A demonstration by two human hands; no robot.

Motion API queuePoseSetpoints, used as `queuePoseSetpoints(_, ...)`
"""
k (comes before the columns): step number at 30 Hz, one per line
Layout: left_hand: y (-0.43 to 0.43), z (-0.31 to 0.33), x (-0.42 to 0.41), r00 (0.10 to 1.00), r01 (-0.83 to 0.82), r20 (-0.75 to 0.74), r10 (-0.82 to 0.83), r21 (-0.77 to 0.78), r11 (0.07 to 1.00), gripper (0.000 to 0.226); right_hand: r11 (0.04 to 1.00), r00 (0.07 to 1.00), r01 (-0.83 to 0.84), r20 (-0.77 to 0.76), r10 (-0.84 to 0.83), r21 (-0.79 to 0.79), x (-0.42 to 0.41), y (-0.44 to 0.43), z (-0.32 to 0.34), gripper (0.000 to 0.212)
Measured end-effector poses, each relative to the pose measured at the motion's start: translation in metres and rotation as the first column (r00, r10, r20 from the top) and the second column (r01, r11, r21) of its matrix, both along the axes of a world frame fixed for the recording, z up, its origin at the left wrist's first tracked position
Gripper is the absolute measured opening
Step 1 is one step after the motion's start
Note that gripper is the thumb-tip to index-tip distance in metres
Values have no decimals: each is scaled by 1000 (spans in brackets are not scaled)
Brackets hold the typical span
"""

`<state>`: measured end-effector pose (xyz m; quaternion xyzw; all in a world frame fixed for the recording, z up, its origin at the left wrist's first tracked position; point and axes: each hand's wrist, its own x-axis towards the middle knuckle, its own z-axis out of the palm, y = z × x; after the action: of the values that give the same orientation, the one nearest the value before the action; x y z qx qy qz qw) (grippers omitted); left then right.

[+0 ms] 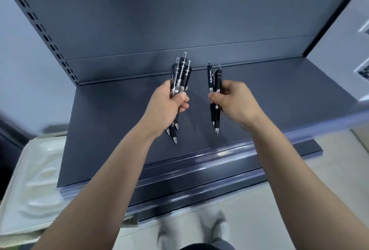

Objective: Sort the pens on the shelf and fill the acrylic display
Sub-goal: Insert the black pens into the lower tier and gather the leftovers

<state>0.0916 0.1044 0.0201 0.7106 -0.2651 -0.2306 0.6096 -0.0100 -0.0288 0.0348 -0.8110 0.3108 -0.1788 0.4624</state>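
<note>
A bundle of black plastic click pens with silver tips is gripped in the left hand, the fingers and thumb being curled round the middle of the barrels. The push-buttons are pointed to twelve o'clock and the tips to six. On the three o'clock side, apart from the bundle, a pair of black plastic click pens is pinched between the thumb and curled fingers of the right hand. It is likewise taken near mid-barrel, tips toward six o'clock.

Both lots are held over the flat dark grey metal shelf, whose upright back panel is seen toward twelve o'clock. No acrylic display can be made out in this view. A pale moulded plastic tray is seen at eight o'clock, beside the shelf edge; its purpose cannot be told.

The pens are judged to be light, stiff and smooth-bodied. Bundled, they are likely to slide lengthwise against one another, as is suggested by the uneven ends in the left hand. A firm wrap at mid-barrel or at the grip zone is therefore called for. The clips and push-buttons are best left untouched, since they can snag or be clicked. Little breakage is expected if one is dropped, though rolling along the shelf is likely.
</note>
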Motion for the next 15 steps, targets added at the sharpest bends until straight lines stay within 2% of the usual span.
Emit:
queuePoseSetpoints(4,-22,7,-32,996,90,3,-90,-43,995,18,997,997,58,50,-56,-44,-37,-16,3,21)
queuePoseSetpoints(9,-71,18,-76,977,213,36,-212,-33,976,9,987,981,158,119,-153,-40,-89,-59,9,26)
queuePoseSetpoints(15,-158,27,-163,954,283,121,-275,-55,958,12,980,976,186,124,-177,-69,-184,-137,20,19)
